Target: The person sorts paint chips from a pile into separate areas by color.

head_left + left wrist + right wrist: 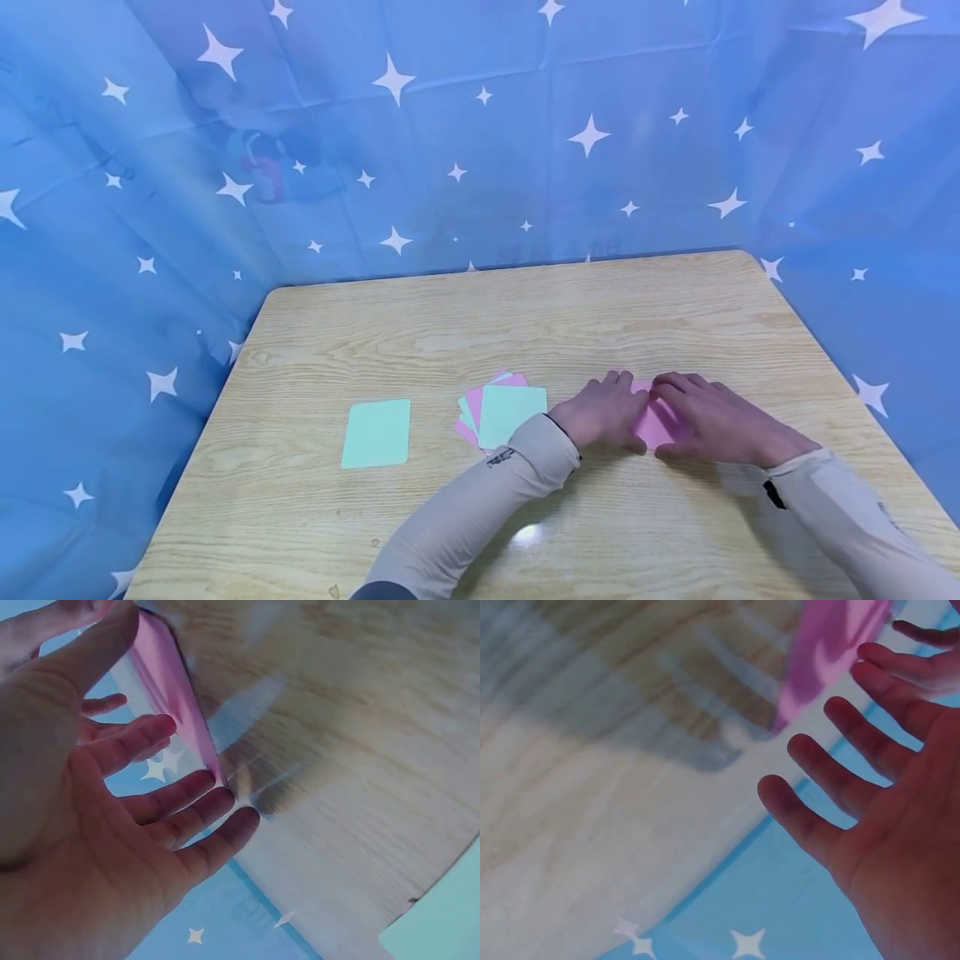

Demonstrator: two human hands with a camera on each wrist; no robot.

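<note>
A pink square card (654,427) lies on the wooden table between my two hands, partly covered by them in the head view. My left hand (604,412) is at the card's left side, its fingers loosely extended. In the left wrist view its fingertips (202,780) come right to the edge of the pink card (176,686). On the other side, my right hand (708,418) reaches over the card's right part with fingers spread. Seen from the right wrist, the fingers (829,776) are straight, with the pink card (821,664) beyond them.
Left of my left hand is a fanned pile of pink and mint-green cards, a mint card (513,417) on top. Another mint card (377,433) lies alone farther left. A blue curtain with white stars (480,167) hangs behind the wooden table (420,333).
</note>
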